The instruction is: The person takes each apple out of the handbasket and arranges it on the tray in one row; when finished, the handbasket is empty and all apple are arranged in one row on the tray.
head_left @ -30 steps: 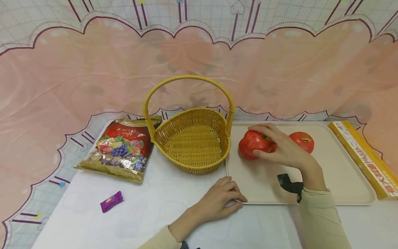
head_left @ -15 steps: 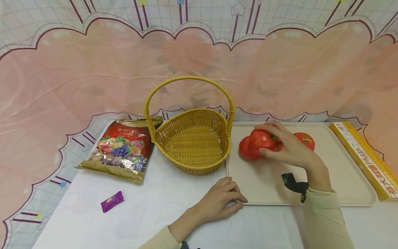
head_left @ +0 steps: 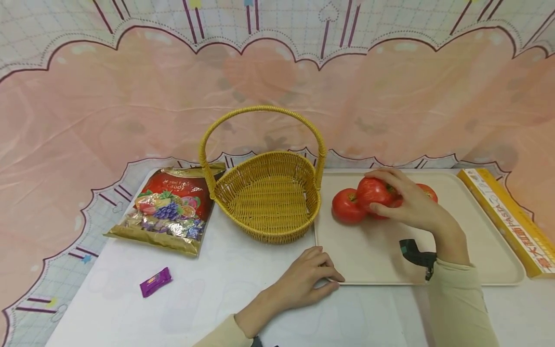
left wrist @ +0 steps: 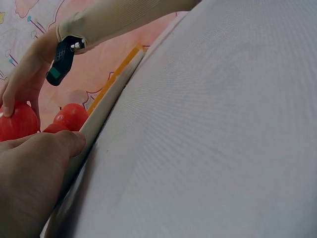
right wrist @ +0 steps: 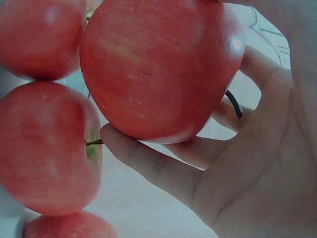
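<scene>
My right hand (head_left: pixel 409 202) grips a red apple (head_left: pixel 373 193) between thumb and fingers, raised over the beige tray (head_left: pixel 468 255). In the right wrist view, the gripped apple (right wrist: pixel 158 69) shows its dark stem, and several other apples (right wrist: pixel 47 148) sit beside it. One apple (head_left: pixel 347 207) lies on the tray's left part. Another apple (head_left: pixel 428 192) is partly covered by the right hand, and one more is mostly hidden beneath the held one. My left hand (head_left: pixel 308 279) rests with relaxed fingers at the tray's near left corner.
A golden wicker basket (head_left: pixel 221 202) with a tall handle stands left of the tray. Farther left lie a red bag of fruit candy (head_left: pixel 169 207) and a purple wrapped candy (head_left: pixel 156 282). A yellow pasta box (head_left: pixel 511 221) lies along the tray's right side.
The right hand has moved to the right with the apple in its grip, uncovering more of the leftmost apple and covering more of the right one. The left hand has stayed put.
</scene>
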The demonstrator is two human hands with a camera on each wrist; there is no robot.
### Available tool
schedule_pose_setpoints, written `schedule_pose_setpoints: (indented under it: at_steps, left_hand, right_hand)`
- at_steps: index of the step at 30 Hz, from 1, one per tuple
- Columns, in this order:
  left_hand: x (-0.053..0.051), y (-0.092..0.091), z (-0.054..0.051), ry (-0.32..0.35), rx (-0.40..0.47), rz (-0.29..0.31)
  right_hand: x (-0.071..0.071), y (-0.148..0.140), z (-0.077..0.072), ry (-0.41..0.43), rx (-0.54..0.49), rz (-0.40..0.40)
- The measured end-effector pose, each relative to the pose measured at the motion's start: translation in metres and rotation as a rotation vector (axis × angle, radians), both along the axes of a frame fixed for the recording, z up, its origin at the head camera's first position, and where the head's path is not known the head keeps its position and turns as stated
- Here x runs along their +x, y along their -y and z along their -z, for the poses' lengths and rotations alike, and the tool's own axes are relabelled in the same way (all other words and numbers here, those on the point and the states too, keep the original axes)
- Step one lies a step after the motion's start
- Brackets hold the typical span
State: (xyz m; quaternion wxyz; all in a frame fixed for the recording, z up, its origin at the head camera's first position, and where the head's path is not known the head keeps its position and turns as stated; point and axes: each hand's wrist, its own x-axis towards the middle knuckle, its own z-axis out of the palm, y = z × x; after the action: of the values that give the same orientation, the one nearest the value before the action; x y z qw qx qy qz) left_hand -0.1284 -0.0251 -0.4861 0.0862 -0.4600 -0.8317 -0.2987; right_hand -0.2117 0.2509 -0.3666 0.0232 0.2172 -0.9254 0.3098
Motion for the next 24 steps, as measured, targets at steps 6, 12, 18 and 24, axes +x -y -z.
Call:
schedule_pose_setpoints:
  at_steps: [6, 12, 18, 24]
  left_hand:
    - [0.0, 0.001, 0.0, -0.012, 0.002, -0.005]
    - [0.001, 0.0, 0.001, 0.002, 0.006, -0.003]
    - [0.001, 0.0, 0.001, 0.002, 0.007, -0.002]
    - [0.0, 0.0, 0.002, -0.009, 0.002, -0.003]
  right_hand:
    - [-0.001, -0.005, 0.0, 0.007, -0.012, 0.024]
    - [0.001, -0.009, -0.003, -0.006, -0.023, 0.032]
    - [0.003, -0.02, -0.005, -0.007, -0.032, 0.074]
    - [0.004, -0.029, -0.007, 0.022, -0.027, 0.107]
